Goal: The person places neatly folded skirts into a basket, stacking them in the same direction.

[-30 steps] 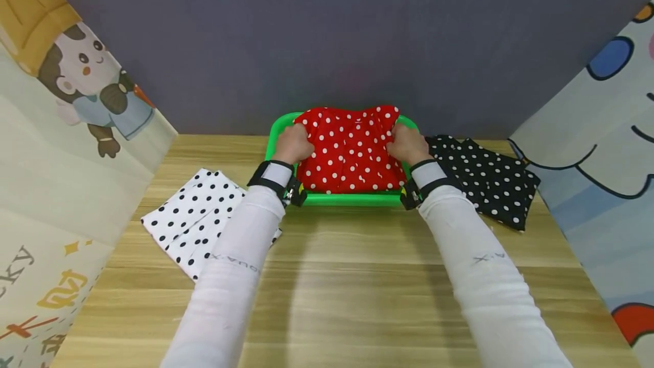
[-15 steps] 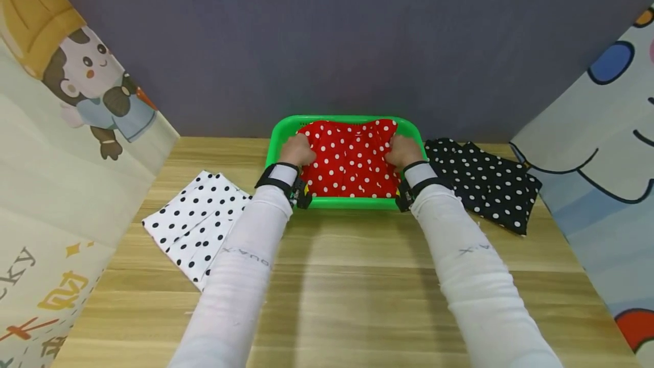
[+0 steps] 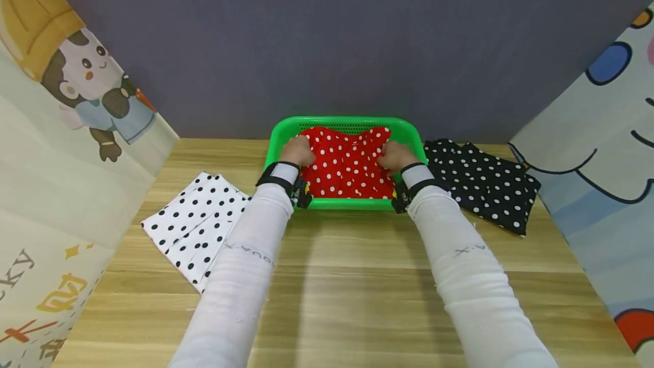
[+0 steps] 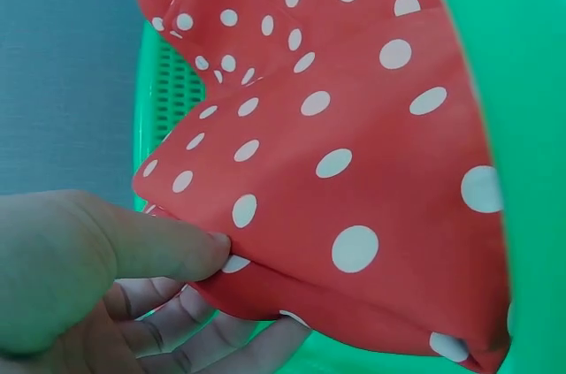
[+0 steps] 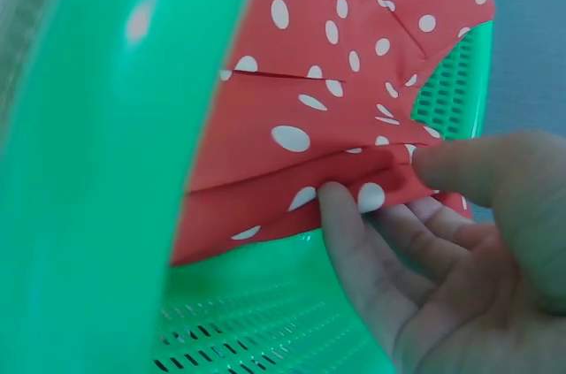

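Note:
A folded red garment [image 3: 347, 166] with white polka dots lies within a green plastic basket [image 3: 347, 204]. My left hand [image 3: 297, 151] pinches its left side edge. In the left wrist view the thumb [image 4: 190, 250] lies over the cloth, with the other fingers under it. On the opposite side, my right hand [image 3: 397, 157] holds the right edge, bunched into folds between thumb and fingers [image 5: 345, 224] in the right wrist view. The garment's far edge dips in the middle, and the perforated far wall shows behind it.
A folded white garment [image 3: 199, 220] with black dots lies on the wooden table [image 3: 352, 277] left of the basket, partly behind the left sleeve. A folded black garment [image 3: 485, 186] with white dots lies to the right. A dark grey wall [image 3: 347, 38] stands behind the basket.
The red garment has gone down into the basket with both hands, uncovering the basket's far rim. My right hand has shifted inward to the left, drawing the right edge in.

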Tool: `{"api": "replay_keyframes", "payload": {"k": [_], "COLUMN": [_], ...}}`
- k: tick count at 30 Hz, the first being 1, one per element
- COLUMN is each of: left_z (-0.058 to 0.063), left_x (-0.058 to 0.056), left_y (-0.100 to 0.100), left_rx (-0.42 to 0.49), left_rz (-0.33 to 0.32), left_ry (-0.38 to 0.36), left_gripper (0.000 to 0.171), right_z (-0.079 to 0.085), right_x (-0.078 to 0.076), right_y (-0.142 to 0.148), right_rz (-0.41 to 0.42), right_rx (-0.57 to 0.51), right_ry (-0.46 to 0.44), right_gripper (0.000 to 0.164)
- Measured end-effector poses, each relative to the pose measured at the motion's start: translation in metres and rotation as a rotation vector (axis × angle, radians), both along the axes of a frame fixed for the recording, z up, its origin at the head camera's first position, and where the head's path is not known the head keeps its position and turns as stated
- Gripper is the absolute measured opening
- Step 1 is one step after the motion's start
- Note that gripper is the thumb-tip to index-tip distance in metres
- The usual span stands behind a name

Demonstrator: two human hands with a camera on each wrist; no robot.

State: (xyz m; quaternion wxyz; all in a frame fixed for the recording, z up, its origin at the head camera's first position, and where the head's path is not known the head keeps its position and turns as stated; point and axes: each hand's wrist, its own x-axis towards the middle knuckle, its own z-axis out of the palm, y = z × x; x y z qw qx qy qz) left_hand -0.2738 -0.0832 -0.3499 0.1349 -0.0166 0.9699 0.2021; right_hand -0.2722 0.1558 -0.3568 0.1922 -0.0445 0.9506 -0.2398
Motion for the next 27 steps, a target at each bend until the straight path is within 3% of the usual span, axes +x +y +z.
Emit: {"api": "replay_keyframes", "payload": {"k": [5,9,12,18,20,25,27], "left_z": [0.0032,0.0046,0.0044,-0.0002,-0.0015,-0.0013,-0.0004], "left_x": [0.0011,0.0015,0.0013,0.0007,0.0006,0.0008,0.0010], "left_y": [0.0019,0.0031,0.0027,-0.0002,-0.0012,-0.0024,-0.0029], "left_rx": [-0.021,-0.016,0.007,0.073,0.075,0.078,0.079], "left_rz": [-0.011,-0.021,-0.023,0.005,0.001,-0.029,-0.047], "left_ry": [0.002,-0.021,-0.043,-0.094,-0.112,-0.149,-0.163], "left_gripper": [0.025,0.027,0.027,0.022,0.023,0.032,0.034], "right_z": [-0.0014,-0.0020,-0.0020,-0.0025,-0.0034,-0.0052,-0.0058], "right_x": [0.0003,0.0002,0.0005,0.0019,0.0020,0.0030,0.0032], "right_y": [-0.0021,-0.0036,-0.0042,-0.0011,0.0001,0.0026,0.0037], "right_rz": [0.073,0.133,0.144,0.064,0.050,0.058,0.064], "right_rx": [-0.015,-0.062,-0.076,-0.166,-0.187,-0.183,-0.178], "right_ry": [-0.071,-0.140,-0.167,-0.263,-0.284,-0.328,-0.356], "right_gripper": [0.016,0.039,0.047,0.025,0.025,0.060,0.066]}}
